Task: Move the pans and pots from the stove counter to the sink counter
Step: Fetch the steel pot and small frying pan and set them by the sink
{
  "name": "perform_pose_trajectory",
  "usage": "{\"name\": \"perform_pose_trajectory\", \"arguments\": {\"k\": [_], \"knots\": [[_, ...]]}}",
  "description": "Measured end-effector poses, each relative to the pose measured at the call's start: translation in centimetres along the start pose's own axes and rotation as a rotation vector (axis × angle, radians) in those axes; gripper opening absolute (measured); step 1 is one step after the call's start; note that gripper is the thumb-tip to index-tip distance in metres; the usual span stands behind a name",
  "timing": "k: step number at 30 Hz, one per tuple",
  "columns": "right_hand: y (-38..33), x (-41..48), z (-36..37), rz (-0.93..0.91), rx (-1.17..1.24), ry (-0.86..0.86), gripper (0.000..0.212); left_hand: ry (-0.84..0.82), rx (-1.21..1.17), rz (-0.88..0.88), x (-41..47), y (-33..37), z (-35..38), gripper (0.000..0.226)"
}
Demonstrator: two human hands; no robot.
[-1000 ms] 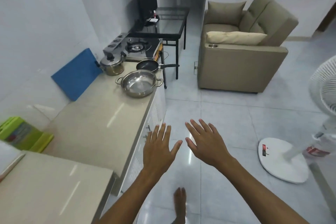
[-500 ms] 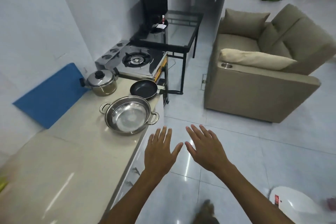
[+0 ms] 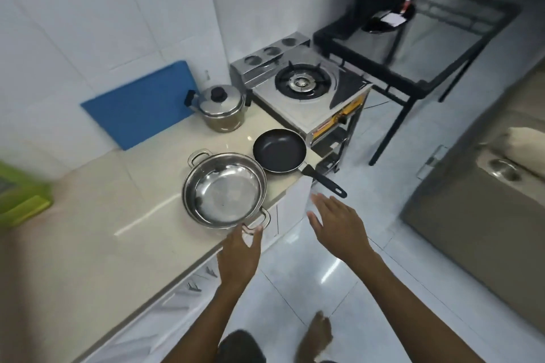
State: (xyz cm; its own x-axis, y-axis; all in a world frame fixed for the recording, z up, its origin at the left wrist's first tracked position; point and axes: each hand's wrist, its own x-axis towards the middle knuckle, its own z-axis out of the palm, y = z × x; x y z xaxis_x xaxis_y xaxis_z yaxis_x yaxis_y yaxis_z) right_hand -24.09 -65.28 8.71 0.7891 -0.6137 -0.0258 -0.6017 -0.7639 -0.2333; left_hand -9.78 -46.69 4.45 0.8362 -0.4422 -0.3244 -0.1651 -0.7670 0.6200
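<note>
A wide, shallow steel pot (image 3: 224,190) with two loop handles sits near the front edge of the beige counter (image 3: 97,233). Behind it to the right lies a black frying pan (image 3: 279,150), its handle sticking out over the counter edge. A lidded steel pot (image 3: 220,107) with a black knob stands by the wall. My left hand (image 3: 239,253) is open, its fingertips at the wide pot's near handle. My right hand (image 3: 339,222) is open over the floor, just below the frying pan's handle tip. Both hands hold nothing.
A single-burner gas stove (image 3: 306,91) stands at the counter's far end. A blue board (image 3: 138,103) leans on the tiled wall. A black metal table (image 3: 418,38) and a grey armchair (image 3: 483,206) are to the right. Green items (image 3: 20,200) lie at the left edge.
I have stepped closer to the counter, so the pots are now near. Both open hands reached forward; the left arrived at the wide pot's handle, the right near the pan handle.
</note>
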Motion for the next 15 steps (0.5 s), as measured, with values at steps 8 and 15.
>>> {"name": "perform_pose_trajectory", "arguments": {"k": [8,15], "knots": [[7.5,9.1,1.0,-0.017,0.133,-0.125,0.051,-0.178,-0.797,-0.652,1.7,2.3,3.6,0.037],[11.5,15.9,4.0,0.073,0.233,-0.324,0.053,-0.076,-1.231,-0.760,6.7,2.9,7.1,0.034]]}}
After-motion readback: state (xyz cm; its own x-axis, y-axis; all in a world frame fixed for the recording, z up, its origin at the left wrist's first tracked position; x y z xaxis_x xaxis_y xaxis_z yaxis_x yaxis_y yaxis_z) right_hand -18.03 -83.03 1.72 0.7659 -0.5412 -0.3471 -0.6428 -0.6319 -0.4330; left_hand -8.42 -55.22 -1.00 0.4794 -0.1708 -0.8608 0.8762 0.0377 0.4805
